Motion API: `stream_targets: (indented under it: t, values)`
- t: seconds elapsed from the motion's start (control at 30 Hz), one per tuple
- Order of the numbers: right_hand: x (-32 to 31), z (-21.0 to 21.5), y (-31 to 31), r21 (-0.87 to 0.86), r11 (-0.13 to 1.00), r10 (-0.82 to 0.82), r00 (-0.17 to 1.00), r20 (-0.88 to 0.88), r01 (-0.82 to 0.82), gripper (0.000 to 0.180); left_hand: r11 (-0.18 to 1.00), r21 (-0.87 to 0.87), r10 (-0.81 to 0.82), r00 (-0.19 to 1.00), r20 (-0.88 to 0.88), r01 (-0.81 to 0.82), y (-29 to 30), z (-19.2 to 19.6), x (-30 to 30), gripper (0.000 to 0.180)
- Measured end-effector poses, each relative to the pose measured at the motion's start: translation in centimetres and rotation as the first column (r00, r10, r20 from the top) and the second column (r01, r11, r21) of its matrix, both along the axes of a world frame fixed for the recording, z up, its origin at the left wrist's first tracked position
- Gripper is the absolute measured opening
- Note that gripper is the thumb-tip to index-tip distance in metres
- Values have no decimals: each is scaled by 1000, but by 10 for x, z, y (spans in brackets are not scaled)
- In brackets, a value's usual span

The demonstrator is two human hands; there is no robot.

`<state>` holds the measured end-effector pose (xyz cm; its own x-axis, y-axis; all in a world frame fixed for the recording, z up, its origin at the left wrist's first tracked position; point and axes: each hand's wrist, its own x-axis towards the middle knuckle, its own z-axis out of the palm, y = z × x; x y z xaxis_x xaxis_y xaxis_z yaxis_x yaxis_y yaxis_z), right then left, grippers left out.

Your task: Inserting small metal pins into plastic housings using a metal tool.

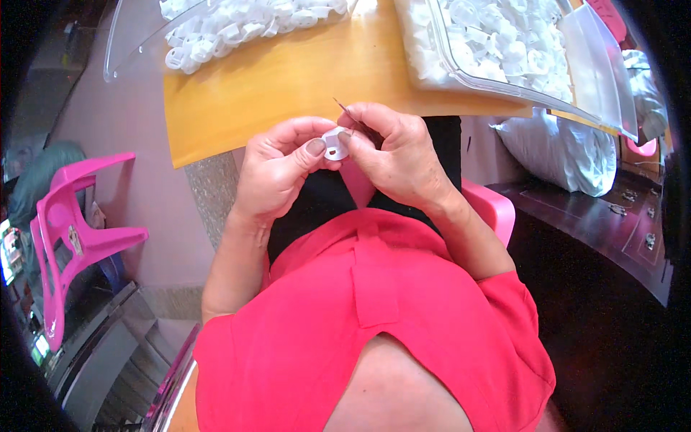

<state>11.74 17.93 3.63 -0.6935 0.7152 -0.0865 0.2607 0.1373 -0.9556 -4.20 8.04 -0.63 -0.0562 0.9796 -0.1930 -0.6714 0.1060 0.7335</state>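
Observation:
Just past the near edge of the yellow tabletop (pixel 288 79), both hands meet around a small white plastic part (pixel 334 146) with a rounded shape and a small dark hole. Thumb and fingers of my left hand (pixel 277 169) pinch the part from its left side. My right hand (pixel 403 158) is closed round a thin, dark, pointed blade (pixel 345 109), whose tip sticks up past the index finger. The right thumb presses on the white part's right edge. The blade's other end is hidden in the right hand.
Loose white plastic parts (pixel 245 29) lie heaped in a clear tray at the table's far left. A clear bin (pixel 450 68) of similar parts stands at the right. A pink plastic chair (pixel 86 234) is on the left, and a full white sack (pixel 561 155) sits right of the table.

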Motion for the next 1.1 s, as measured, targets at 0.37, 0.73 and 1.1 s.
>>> stream_targets:
  t: [0.37,0.73,1.1]
  values:
    - [28,-16,-21,406,911,53,998,40,-65,28,989,61,144,982,-121,-138,3,-2,6,31]
    - [23,-18,-20,430,893,116,991,66,-133,37,989,102,123,983,-136,-109,1,-3,7,29]
    - [22,-17,-17,381,920,105,994,-19,-90,15,988,121,107,990,-88,-96,2,-1,10,28]
